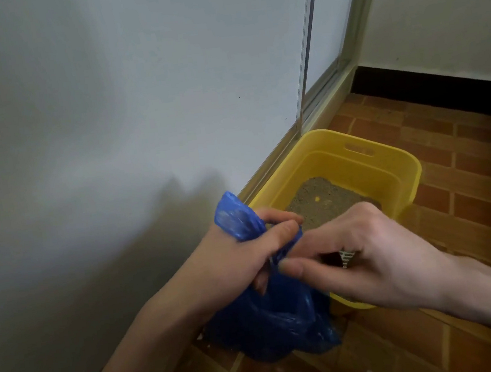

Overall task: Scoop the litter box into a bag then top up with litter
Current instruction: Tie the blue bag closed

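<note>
Gripped in the left hand [240, 257] is the gathered neck of the blue bag [273, 321], fingers curled round it; the bag's body rests on the brick-tiled floor [470, 189]. Its edge is pinched by the right hand [371, 260] — thumb against fingers. Just behind, against the wall [105, 110], the yellow litter box [402, 166] is set, grey litter [323, 198] seen inside.
</note>
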`<control>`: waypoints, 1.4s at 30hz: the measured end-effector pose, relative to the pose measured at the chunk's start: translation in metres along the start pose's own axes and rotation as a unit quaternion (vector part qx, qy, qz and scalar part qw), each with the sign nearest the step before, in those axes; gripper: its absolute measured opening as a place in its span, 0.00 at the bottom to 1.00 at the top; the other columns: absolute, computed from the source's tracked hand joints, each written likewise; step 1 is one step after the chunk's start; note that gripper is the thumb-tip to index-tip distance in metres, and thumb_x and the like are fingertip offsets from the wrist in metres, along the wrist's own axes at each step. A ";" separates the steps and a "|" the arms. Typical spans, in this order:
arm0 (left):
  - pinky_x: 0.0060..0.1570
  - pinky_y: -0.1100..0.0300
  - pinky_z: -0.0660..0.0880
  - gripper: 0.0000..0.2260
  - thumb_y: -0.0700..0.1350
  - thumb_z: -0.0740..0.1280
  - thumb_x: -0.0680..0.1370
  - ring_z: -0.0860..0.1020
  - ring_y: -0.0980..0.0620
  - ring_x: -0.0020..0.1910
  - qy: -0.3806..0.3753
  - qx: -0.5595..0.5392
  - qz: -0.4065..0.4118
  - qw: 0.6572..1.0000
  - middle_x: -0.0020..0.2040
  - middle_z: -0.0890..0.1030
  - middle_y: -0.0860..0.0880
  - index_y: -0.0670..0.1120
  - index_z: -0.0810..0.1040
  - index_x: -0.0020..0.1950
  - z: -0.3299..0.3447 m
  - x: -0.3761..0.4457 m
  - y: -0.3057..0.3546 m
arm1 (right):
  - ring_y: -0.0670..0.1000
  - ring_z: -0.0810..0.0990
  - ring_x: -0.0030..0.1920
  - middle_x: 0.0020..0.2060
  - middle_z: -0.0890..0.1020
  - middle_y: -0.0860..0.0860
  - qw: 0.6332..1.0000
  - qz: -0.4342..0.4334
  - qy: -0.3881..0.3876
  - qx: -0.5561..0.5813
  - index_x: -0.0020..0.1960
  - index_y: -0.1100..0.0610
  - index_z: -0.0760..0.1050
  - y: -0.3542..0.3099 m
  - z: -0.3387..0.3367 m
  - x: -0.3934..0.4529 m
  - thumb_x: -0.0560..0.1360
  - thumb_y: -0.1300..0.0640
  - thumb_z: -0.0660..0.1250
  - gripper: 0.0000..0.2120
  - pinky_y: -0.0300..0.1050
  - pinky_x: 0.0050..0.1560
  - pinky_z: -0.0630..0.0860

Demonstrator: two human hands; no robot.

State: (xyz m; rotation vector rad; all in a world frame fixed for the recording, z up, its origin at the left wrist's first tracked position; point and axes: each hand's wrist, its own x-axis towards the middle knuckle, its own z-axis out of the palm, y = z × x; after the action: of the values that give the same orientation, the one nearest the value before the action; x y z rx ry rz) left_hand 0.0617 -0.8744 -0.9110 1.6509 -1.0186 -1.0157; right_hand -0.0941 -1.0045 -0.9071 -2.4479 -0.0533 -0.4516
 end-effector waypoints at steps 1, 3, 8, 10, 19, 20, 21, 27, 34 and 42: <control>0.34 0.61 0.73 0.06 0.54 0.66 0.81 0.73 0.51 0.26 -0.007 0.016 0.006 1.000 0.25 0.74 0.48 0.58 0.83 0.54 0.000 -0.001 0.001 | 0.49 0.78 0.29 0.32 0.81 0.48 0.999 0.012 0.036 0.007 0.45 0.53 0.82 0.006 0.002 -0.002 0.84 0.51 0.62 0.14 0.48 0.29 0.72; 0.35 0.62 0.74 0.06 0.52 0.67 0.81 0.76 0.54 0.28 -0.024 0.061 0.024 0.998 0.32 0.81 0.51 0.60 0.81 0.57 0.001 -0.002 0.003 | 0.52 0.76 0.32 0.33 0.78 0.49 0.986 0.076 0.131 0.070 0.44 0.52 0.78 0.018 0.005 -0.004 0.85 0.51 0.58 0.15 0.51 0.32 0.72; 0.39 0.70 0.74 0.07 0.45 0.71 0.79 0.80 0.63 0.38 -0.023 0.145 0.085 0.986 0.39 0.82 0.58 0.54 0.80 0.56 0.013 -0.009 0.012 | 0.54 0.80 0.55 0.52 0.80 0.52 0.953 0.179 0.070 0.236 0.62 0.55 0.72 0.031 0.018 0.004 0.86 0.51 0.53 0.13 0.54 0.57 0.78; 0.46 0.68 0.77 0.10 0.45 0.72 0.79 0.81 0.62 0.46 -0.002 0.224 0.123 0.967 0.40 0.80 0.59 0.55 0.78 0.58 0.014 -0.011 0.012 | 0.52 0.80 0.57 0.52 0.81 0.48 0.953 0.204 0.043 0.221 0.62 0.53 0.75 0.031 0.021 0.005 0.86 0.47 0.50 0.17 0.53 0.60 0.76; 0.37 0.60 0.77 0.08 0.48 0.63 0.80 0.80 0.55 0.40 0.167 0.352 0.293 0.873 0.46 0.80 0.57 0.49 0.80 0.54 0.007 -0.012 0.007 | 0.51 0.84 0.47 0.46 0.84 0.53 0.937 0.259 0.062 0.227 0.54 0.52 0.82 0.032 0.022 0.008 0.85 0.45 0.52 0.21 0.52 0.52 0.80; 0.36 0.59 0.75 0.05 0.44 0.65 0.80 0.78 0.54 0.38 0.182 0.351 0.301 0.868 0.46 0.78 0.56 0.49 0.79 0.53 0.007 -0.011 0.006 | 0.51 0.84 0.50 0.49 0.85 0.52 0.928 0.266 0.044 0.257 0.57 0.53 0.82 0.032 0.022 0.009 0.85 0.46 0.53 0.20 0.50 0.54 0.81; 0.35 0.58 0.74 0.03 0.41 0.67 0.79 0.76 0.53 0.37 0.194 0.349 0.306 0.864 0.47 0.76 0.55 0.48 0.78 0.52 0.008 -0.011 0.005 | 0.51 0.84 0.53 0.52 0.85 0.52 0.914 0.274 0.024 0.298 0.59 0.53 0.81 0.031 0.022 0.011 0.85 0.46 0.54 0.20 0.49 0.57 0.81; 0.35 0.52 0.69 0.05 0.40 0.67 0.78 0.71 0.49 0.38 0.259 0.332 0.324 0.847 0.44 0.72 0.52 0.44 0.73 0.43 0.001 -0.007 -0.005 | 0.53 0.80 0.50 0.53 0.83 0.58 0.827 0.286 -0.002 0.485 0.62 0.61 0.79 0.032 0.023 0.015 0.81 0.50 0.66 0.17 0.45 0.51 0.76; 0.36 0.50 0.70 0.07 0.40 0.68 0.79 0.73 0.47 0.36 0.287 0.361 0.374 0.805 0.41 0.75 0.48 0.41 0.76 0.41 -0.007 -0.004 -0.015 | 0.55 0.75 0.42 0.42 0.77 0.58 0.903 0.224 0.049 0.363 0.51 0.65 0.75 0.034 0.012 0.016 0.81 0.52 0.68 0.14 0.53 0.48 0.73; 0.34 0.52 0.71 0.07 0.40 0.68 0.80 0.72 0.49 0.36 0.246 0.294 0.376 0.844 0.42 0.75 0.49 0.40 0.75 0.43 -0.004 -0.006 -0.017 | 0.59 0.80 0.56 0.55 0.81 0.59 0.915 0.185 0.051 0.354 0.61 0.61 0.77 0.037 0.004 0.021 0.78 0.57 0.70 0.13 0.52 0.59 0.79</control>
State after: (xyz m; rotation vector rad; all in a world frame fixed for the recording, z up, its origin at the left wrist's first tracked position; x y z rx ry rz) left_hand 0.0661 -0.8635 -0.9255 1.6000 -1.5098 0.2739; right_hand -0.0675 -1.0327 -0.9251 -1.6646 0.2474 -0.3139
